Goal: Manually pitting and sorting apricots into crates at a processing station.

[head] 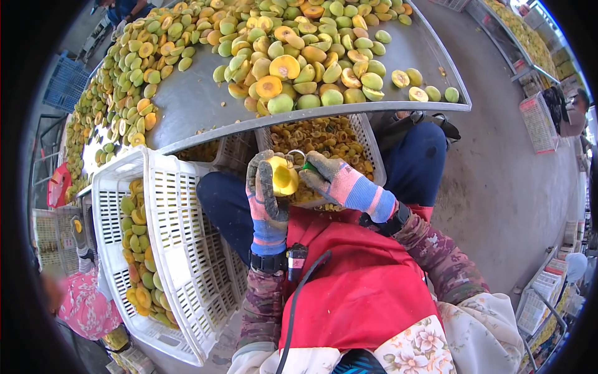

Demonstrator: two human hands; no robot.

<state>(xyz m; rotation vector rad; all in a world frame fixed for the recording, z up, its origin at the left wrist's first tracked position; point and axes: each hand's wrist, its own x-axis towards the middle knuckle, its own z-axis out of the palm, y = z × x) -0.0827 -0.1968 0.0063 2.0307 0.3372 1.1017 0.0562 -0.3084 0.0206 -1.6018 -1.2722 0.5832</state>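
Note:
My left hand (266, 187), in a soiled knit work glove, holds a yellow fruit half (282, 176) with its hollowed cut face showing. Close to its right, my right hand (334, 175), gloved alike, grips a small tool by its green handle (309, 167); a curved metal loop (295, 152) shows at the tool's end, by the fruit's upper edge. Whether the loop touches the fruit I cannot tell. Below both hands lie pitted fruit pieces (322, 135) in a white plastic crate (373, 149), between my knees. Ahead, halved green and yellow fruits (285, 68) are heaped on a metal table (187, 103).
The metal table's raised edge (299, 113) runs just beyond my hands. A tall white slotted crate (175, 224) with fruit halves (140, 252) stands against my left leg. A co-worker in a pink patterned top (88, 304) is at far left; another person (128, 11) is beyond the table.

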